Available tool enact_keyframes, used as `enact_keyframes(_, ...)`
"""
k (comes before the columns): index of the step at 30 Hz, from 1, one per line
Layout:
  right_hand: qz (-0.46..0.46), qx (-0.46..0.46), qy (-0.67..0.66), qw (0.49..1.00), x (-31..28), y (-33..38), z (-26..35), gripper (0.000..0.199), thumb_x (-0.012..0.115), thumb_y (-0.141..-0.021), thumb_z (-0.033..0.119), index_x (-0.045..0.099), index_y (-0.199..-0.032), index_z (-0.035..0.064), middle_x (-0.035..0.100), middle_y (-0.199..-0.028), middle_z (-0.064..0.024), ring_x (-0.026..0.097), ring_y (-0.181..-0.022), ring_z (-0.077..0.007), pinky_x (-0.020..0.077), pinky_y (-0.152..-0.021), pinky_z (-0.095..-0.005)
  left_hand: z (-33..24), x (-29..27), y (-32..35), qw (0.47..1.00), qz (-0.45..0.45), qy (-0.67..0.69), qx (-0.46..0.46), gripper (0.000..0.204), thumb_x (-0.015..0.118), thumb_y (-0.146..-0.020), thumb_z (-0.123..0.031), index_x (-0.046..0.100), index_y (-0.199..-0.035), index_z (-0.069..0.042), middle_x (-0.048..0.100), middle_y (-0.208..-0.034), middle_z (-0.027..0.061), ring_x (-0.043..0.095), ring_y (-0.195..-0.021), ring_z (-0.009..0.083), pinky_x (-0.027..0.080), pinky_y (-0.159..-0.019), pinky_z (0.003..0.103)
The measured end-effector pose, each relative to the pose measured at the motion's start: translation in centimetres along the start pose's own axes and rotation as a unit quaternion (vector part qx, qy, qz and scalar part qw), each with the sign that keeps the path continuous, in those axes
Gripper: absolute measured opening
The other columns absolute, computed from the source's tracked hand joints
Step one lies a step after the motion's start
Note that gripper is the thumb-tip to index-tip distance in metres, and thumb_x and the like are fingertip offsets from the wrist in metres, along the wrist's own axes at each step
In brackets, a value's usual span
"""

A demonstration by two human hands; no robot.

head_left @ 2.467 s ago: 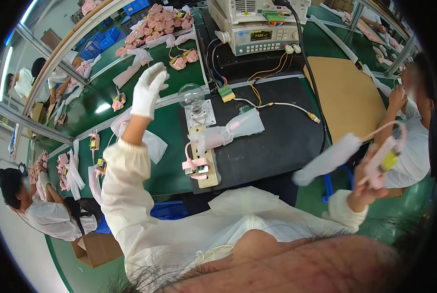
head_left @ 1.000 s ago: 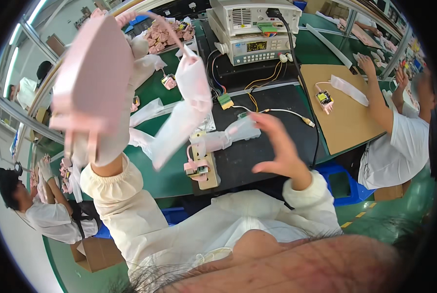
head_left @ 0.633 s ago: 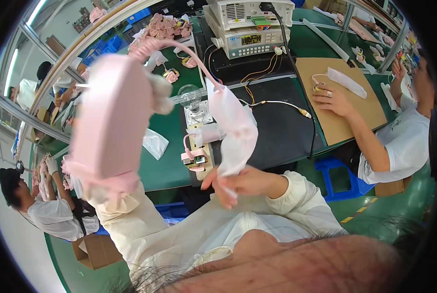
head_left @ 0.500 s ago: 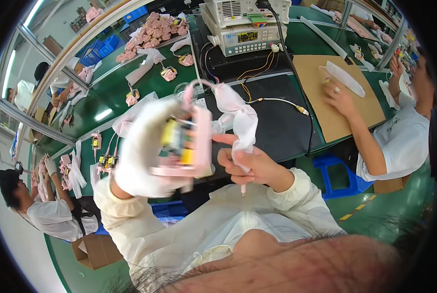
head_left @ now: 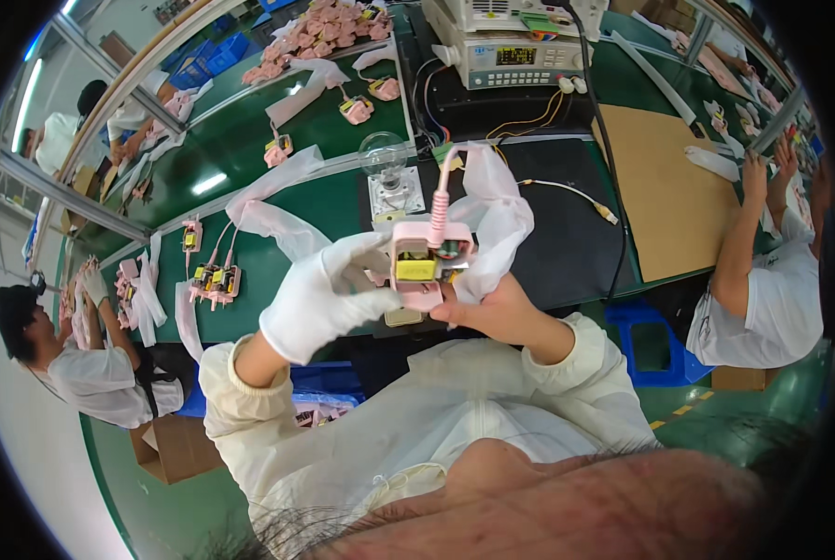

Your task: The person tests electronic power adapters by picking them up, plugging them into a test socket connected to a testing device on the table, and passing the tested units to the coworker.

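Observation:
My left hand [head_left: 319, 299], in a white glove, grips a pink charger [head_left: 425, 295] by its left side. The casing is open and shows a yellow-wrapped transformer and other small parts inside. From its top a pink cable with a ribbed strain relief rises and bends over into a white wrapping [head_left: 499, 205]. My bare right hand [head_left: 515, 322] holds the charger's lower right side with thumb and fingers, beside the hanging wrapping. Behind the charger stands a clear light bulb [head_left: 383, 157] on a white base.
Several open pink chargers [head_left: 214, 283] with wrapped cables lie left. A pile of pink parts [head_left: 319, 37] sits farther back. Bench instruments [head_left: 520, 61] stand behind a black mat [head_left: 567, 224]. A white cable [head_left: 576, 191] crosses it. A co-worker [head_left: 763, 280] works beside a brown board [head_left: 669, 205].
The charger has moved right and away from me, now held still in both hands. My right hand has left the cable's plug end and come to the charger. The co-worker's hand has left the board.

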State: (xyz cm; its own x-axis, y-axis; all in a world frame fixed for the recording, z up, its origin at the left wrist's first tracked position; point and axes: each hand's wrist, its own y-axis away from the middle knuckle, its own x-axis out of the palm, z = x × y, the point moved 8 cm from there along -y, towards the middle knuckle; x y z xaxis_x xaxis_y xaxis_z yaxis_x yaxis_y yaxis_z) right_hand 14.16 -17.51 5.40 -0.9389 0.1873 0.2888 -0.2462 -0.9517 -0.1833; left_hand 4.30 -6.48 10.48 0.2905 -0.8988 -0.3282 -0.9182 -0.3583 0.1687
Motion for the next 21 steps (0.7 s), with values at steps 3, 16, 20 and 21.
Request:
enact_keyframes(3, 0.022, -0.057, 0.06, 0.996, 0.7, -2.4, 1.0, 0.047, 0.069, -0.078, 0.013, 0.047, -0.118, 0.0027, 0.056, -0.101, -0.0022, 0.053, -0.083, -0.0072, 0.0446, -0.074, -0.0246, 0.5, -0.3, -1.3, 0.989, -0.002, 0.146, -0.016, 0.048, 0.072, -0.074, -0.011, 0.051, -0.115, -0.002, 0.062, -0.093, 0.0041, 0.058, -0.071, 0.0113, 0.045, -0.057, 0.021)
enact_keyframes(16, 0.078, 0.021, -0.521, 0.85, -4.8, -4.8, 4.0, 0.068, 0.046, -0.079, -0.001, 0.023, -0.141, 0.0134, 0.047, -0.09, -0.0061, 0.035, -0.056, -0.0087, 0.0344, -0.051, -0.0211, 14.6, -5.3, -7.7, 0.951, -0.139, 0.276, -0.032, 0.032, 0.066, -0.08, -0.005, 0.054, -0.108, 0.001, 0.063, -0.091, 0.0082, 0.061, -0.067, 0.0129, 0.05, -0.057, 0.022)
enact_keyframes(20, 0.135, -0.03, -0.452, 0.881, -6.7, -3.9, 2.8, 0.041, 0.046, -0.087, 0.019, 0.044, -0.127, 0.0078, 0.047, -0.085, -0.0082, 0.037, -0.057, -0.0086, 0.035, -0.052, -0.0204, 16.6, -4.0, -9.1, 0.932, -0.131, 0.336, -0.023, 0.033, 0.066, -0.079, -0.002, 0.053, -0.109, 0.001, 0.062, -0.093, 0.008, 0.061, -0.07, 0.0132, 0.05, -0.06, 0.022)
enact_keyframes(21, 0.197, -0.019, -0.361, 0.911, -6.7, -3.4, 2.7, 0.032, 0.046, -0.089, 0.023, 0.049, -0.115, 0.0058, 0.047, -0.08, -0.0076, 0.037, -0.054, -0.0081, 0.0354, -0.05, -0.0208, 16.8, -4.0, -9.2, 0.937, -0.135, 0.321, -0.024, 0.032, 0.067, -0.078, -0.002, 0.054, -0.107, 0.001, 0.063, -0.091, 0.0076, 0.061, -0.069, 0.013, 0.05, -0.059, 0.022)
